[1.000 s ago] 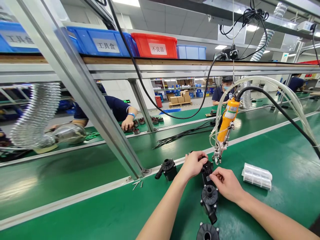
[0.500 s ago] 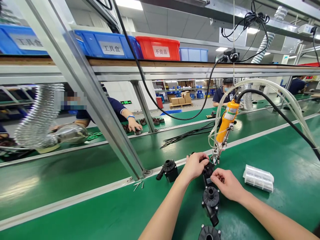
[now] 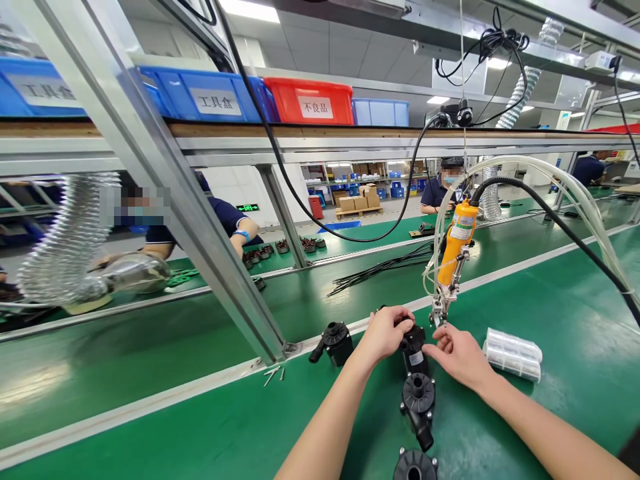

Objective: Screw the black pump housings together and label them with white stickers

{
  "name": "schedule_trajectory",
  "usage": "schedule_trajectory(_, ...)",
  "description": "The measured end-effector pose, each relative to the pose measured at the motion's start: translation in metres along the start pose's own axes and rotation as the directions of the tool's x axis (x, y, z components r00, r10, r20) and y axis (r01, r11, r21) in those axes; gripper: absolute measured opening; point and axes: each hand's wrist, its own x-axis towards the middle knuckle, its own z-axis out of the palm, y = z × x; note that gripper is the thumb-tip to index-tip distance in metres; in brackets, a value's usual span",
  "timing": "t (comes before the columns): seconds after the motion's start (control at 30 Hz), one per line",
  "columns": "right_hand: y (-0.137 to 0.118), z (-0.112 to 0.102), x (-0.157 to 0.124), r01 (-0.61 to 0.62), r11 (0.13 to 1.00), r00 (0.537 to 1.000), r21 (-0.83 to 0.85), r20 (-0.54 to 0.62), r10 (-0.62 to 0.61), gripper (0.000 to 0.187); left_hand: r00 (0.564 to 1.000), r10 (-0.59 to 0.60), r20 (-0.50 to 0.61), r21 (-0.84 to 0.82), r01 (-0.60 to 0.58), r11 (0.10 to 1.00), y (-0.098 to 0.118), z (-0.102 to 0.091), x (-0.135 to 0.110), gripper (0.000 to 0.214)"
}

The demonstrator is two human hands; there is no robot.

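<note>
My left hand (image 3: 391, 331) is closed around the top of a black pump (image 3: 415, 359), which stands on the green work surface. Its fingertips hide part of the housing. Just right of that pump is my right hand (image 3: 459, 353), thumb and index finger apart, with the index fingertip at the lower end of a hanging orange electric screwdriver (image 3: 456, 243). Whether the finger touches the tool's tip I cannot tell. Nearer to me stands a second black pump (image 3: 418, 395) with its outlet pointing toward me. A third pump (image 3: 415, 465) is cut off by the bottom edge.
Another black pump (image 3: 336, 341) stands left of my hand, with several loose screws (image 3: 273, 375) beyond it. Clear plastic rolls (image 3: 513, 353) lie at right. A metal post (image 3: 215, 213) rises at left. Black cables (image 3: 375, 270) lie behind. A co-worker's arm (image 3: 240, 233) is across the line.
My right hand has moved from the pump's side up toward the screwdriver's tip, and its fingers have parted. My left hand stays on the pump. The co-worker's hand has drawn back.
</note>
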Motion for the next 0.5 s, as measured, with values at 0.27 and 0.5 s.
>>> schedule_trajectory(0.27, -0.009, 0.024, 0.000, -0.053, 0.999, 0.995, 0.008, 0.086, 0.052, 0.028, 1.000, 0.029, -0.006, -0.004, -0.029, 1.000, 0.008, 0.000, -0.012, 0.031)
schedule_trajectory(0.5, 0.004, 0.014, -0.005, -0.034, 0.999, 0.988, 0.018, 0.152, 0.030, 0.037, 0.997, 0.061, -0.049, 0.440, -0.033, 0.897, -0.016, -0.004, -0.031, 0.034)
